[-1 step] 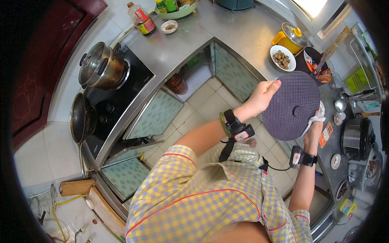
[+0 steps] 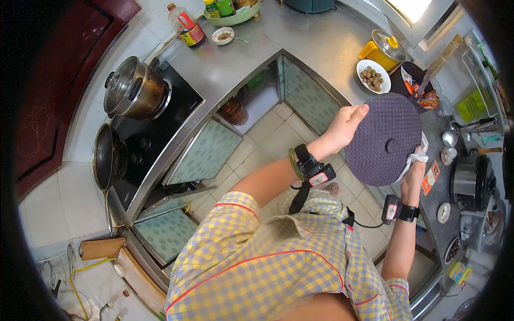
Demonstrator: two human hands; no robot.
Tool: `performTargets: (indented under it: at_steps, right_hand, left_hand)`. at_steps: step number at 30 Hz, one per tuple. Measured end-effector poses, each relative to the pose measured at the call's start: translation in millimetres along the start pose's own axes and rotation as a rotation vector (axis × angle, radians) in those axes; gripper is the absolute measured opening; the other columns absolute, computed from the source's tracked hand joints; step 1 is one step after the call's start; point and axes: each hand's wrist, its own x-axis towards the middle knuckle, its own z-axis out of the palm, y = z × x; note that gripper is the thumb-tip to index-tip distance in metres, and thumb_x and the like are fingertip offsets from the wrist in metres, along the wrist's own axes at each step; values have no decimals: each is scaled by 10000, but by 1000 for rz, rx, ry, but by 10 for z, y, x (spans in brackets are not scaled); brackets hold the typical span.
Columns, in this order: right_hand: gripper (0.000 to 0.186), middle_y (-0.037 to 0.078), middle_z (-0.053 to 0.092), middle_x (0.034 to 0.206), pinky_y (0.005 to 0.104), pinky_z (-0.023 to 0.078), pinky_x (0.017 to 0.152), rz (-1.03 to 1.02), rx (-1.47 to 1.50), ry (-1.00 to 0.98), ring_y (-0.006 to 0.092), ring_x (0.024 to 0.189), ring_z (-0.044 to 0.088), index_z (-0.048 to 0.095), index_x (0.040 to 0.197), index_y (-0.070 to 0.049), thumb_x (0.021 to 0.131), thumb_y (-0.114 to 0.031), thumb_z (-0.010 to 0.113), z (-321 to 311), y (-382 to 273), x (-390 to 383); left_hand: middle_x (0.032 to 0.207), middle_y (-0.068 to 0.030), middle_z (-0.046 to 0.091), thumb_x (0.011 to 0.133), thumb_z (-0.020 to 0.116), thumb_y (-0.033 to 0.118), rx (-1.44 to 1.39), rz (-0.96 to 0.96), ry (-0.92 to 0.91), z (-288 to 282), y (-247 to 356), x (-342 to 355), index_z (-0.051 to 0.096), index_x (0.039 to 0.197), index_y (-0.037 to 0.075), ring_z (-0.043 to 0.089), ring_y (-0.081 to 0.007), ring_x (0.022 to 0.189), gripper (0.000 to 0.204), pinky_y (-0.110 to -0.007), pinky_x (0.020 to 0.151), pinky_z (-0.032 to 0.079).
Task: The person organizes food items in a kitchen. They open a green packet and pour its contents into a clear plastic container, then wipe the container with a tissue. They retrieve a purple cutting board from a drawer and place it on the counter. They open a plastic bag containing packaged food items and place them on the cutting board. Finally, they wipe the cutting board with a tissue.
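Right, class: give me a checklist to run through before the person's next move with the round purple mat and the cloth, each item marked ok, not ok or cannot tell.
1. Left hand grips the mat at its rim: ok.
2. Right hand holds the white cloth against the mat: ok.
3. Mat held clear of the counter: ok.
4. Mat clear of the bowl of food: ok.
5. Mat's hidden face clean: cannot tell.
6. Pot lidded on the stove: ok.

The steel table (image 2: 321,48) carries a bowl of nuts (image 2: 373,76) and yellow pot (image 2: 383,50) just beyond the left grip (image 2: 345,127).
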Motion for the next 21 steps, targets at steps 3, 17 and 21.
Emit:
performTargets:
  at_steps: [3, 17, 21]
  right_hand:
    - [384, 83, 517, 1244, 358, 400, 957, 55, 92, -54, 224, 1099, 510, 454, 1254, -30, 957, -272, 448, -77, 23, -45]
    - [281, 25, 559, 1055, 298, 452, 798, 96, 237, -25, 132, 887, 546, 517, 1127, -66, 917, -251, 542, 203, 261, -291]
    - [564, 114, 465, 1288, 371, 415, 939, 173, 314, 214, 224, 1140, 486, 397, 1291, -3, 933, -436, 443, 367, 190, -225]
  left_hand:
    - [769, 22, 537, 970, 392, 394, 26, 17, 49, 4, -21, 6, 582, 928, -33, 444, -51, 696, 469, -236, 653, 410]
    - [681, 40, 460, 975, 378, 397, -127, 88, 343, 66, 13, 161, 497, 751, 51, 424, -51, 651, 429, -245, 573, 381]
    - [649, 66, 352, 972, 424, 328, 41, 179, 267, 232, -225, 59, 398, 692, 75, 320, -36, 623, 379, -241, 544, 318]
